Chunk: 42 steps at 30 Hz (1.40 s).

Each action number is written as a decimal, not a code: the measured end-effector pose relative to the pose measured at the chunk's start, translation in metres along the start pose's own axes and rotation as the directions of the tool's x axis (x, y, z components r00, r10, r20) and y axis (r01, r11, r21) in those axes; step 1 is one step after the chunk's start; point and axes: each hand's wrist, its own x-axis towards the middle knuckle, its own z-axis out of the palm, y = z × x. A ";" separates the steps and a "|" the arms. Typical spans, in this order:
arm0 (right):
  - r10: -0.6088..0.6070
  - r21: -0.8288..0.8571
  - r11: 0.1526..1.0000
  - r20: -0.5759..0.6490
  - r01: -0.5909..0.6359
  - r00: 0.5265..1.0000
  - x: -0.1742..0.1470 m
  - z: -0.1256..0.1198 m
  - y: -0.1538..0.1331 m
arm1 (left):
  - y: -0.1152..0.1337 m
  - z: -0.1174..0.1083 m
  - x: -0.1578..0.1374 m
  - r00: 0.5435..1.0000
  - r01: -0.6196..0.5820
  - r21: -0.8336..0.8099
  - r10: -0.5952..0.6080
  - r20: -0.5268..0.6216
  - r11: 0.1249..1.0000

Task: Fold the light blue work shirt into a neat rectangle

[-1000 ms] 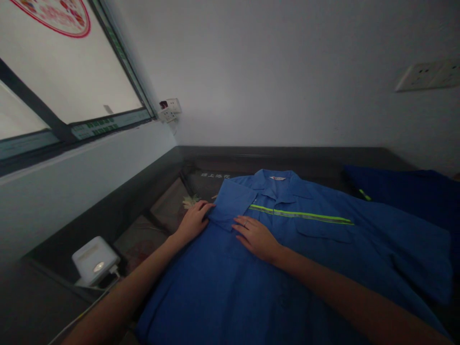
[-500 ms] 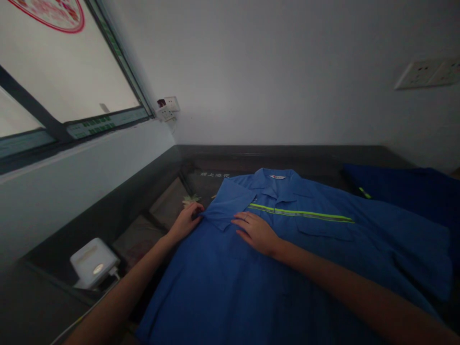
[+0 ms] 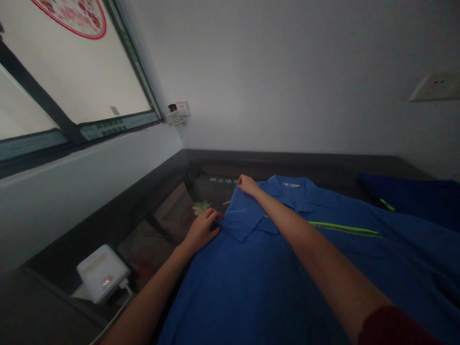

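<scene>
A blue work shirt (image 3: 266, 268) lies spread on a dark tabletop, collar toward the wall, with a yellow-green and grey stripe across its chest. Its left-side sleeve (image 3: 244, 215) is folded inward over the body. My left hand (image 3: 204, 229) is closed at the shirt's left edge, fingers curled on the cloth by the fold. Farther up, my right hand (image 3: 247, 184) pinches the shirt at the shoulder end of that fold. My right forearm crosses over the chest and hides part of the stripe.
A white box-shaped device (image 3: 102, 273) with a cable stands on the left of the dark table (image 3: 161, 191). Darker blue folded cloth (image 3: 424, 199) lies at the right. Behind are a wall with sockets (image 3: 182, 109) and a window (image 3: 108, 81) at left.
My right hand has moved from the chest beside the folded sleeve up to the shoulder edge and now pinches there. My left hand stays by the shirt's left edge. The view has shifted slightly.
</scene>
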 end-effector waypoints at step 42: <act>-0.198 -0.108 0.977 -0.164 0.182 0.966 -0.014 0.000 -0.004 | 0.018 -0.015 0.009 0.988 0.018 -0.065 -0.028 -0.153 0.998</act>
